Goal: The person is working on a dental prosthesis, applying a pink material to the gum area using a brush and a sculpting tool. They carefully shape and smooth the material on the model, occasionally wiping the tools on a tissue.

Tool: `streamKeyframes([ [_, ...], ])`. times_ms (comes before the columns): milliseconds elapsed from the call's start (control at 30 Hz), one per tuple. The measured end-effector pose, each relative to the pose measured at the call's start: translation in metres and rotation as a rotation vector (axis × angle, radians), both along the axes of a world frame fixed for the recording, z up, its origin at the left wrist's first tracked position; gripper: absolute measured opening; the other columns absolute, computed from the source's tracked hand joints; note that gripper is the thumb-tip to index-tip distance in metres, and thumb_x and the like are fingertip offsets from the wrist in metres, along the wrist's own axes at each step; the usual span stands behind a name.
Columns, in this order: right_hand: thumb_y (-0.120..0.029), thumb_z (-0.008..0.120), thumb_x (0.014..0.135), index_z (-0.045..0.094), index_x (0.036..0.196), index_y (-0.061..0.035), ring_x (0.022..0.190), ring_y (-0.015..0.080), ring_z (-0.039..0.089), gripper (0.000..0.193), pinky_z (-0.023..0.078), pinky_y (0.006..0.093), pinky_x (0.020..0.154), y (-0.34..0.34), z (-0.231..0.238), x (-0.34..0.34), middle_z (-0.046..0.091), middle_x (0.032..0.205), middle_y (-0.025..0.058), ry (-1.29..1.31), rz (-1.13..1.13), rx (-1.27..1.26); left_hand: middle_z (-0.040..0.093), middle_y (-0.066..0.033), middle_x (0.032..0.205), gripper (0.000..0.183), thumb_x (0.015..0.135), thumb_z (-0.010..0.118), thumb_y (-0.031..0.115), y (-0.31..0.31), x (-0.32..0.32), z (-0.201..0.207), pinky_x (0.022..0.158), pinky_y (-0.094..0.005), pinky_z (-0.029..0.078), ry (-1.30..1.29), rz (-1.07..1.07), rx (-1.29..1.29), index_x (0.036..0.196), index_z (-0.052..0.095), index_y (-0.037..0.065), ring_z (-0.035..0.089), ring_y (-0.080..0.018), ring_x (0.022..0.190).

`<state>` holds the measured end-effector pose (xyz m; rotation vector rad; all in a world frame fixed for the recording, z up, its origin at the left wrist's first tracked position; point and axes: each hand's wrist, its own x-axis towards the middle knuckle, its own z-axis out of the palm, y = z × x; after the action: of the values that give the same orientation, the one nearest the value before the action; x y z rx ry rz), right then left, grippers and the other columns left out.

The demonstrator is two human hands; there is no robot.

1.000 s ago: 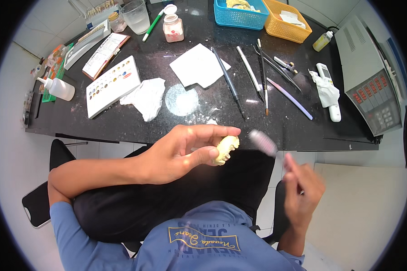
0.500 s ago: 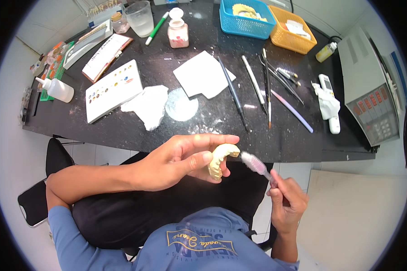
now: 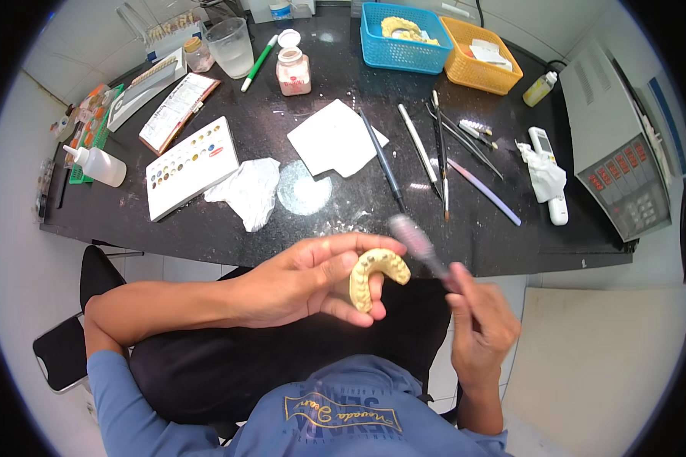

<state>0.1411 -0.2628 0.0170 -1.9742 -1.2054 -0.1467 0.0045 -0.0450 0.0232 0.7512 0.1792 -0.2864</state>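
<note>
A pale yellow dental cast (image 3: 363, 279), arch-shaped with a row of teeth, is gripped between the thumb and fingers of my left hand (image 3: 305, 278). Its toothed face is turned up, and a few small dark spots mark the top of the arch. My right hand (image 3: 486, 324) is closed around the handle of a pinkish toothbrush (image 3: 421, 245), smeared by motion. The brush head is just beyond the upper right side of the cast; whether the bristles touch it I cannot tell. Both hands are over my lap at the table's near edge.
On the black table (image 3: 343, 206) lie a white pad (image 3: 335, 141), a crumpled tissue (image 3: 248, 190), a palette box (image 3: 190, 167) and several slim tools (image 3: 419, 148). Behind stand a pink powder jar (image 3: 293, 72), a blue basket (image 3: 400, 53) and a yellow basket (image 3: 480, 65). A grey machine (image 3: 617, 145) is at right.
The cast has tipped so its toothed face shows more. The toothbrush has moved up and left, from beside the arch's end to beyond its upper side. My view has shifted slightly.
</note>
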Motion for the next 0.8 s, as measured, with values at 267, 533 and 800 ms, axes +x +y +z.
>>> streamKeyframes([
  [267, -0.001, 0.072, 0.077, 0.070, 0.108, -0.0020, 0.060, 0.0178, 0.063, 0.031, 0.049, 0.0256, 0.052, -0.021, 0.003, -0.023, 0.070, 0.081, 0.0090, 0.213, 0.014, -0.058, 0.056, -0.0093, 0.114, 0.060, 0.096, 0.055, 0.033, -0.005, -0.001, -0.001, 0.092, -0.0375, 0.054, -0.019, 0.021, -0.068, 0.143, 0.032, 0.004, 0.062, -0.0225, 0.105],
  [533, -0.002, 0.070, 0.080, 0.070, 0.108, -0.0022, 0.061, 0.0160, 0.062, 0.028, 0.048, 0.0269, 0.054, -0.019, 0.018, -0.016, 0.071, 0.081, 0.0086, 0.183, 0.041, -0.119, 0.057, -0.0086, 0.115, 0.058, 0.093, 0.060, 0.015, -0.002, -0.005, 0.011, 0.096, -0.0380, 0.051, -0.142, 0.145, 0.340, 0.142, 0.033, 0.001, 0.061, -0.0202, 0.105],
  [800, -0.002, 0.068, 0.081, 0.070, 0.108, 0.0001, 0.055, 0.0162, 0.056, 0.027, 0.042, 0.0285, 0.049, 0.001, 0.009, -0.006, 0.068, 0.078, 0.0092, 0.175, 0.230, -0.065, 0.057, -0.0069, 0.110, 0.063, 0.092, 0.063, 0.015, 0.005, -0.002, 0.009, 0.101, -0.0388, 0.048, -0.175, 0.248, 0.383, 0.143, 0.031, -0.002, 0.058, -0.0185, 0.109],
])
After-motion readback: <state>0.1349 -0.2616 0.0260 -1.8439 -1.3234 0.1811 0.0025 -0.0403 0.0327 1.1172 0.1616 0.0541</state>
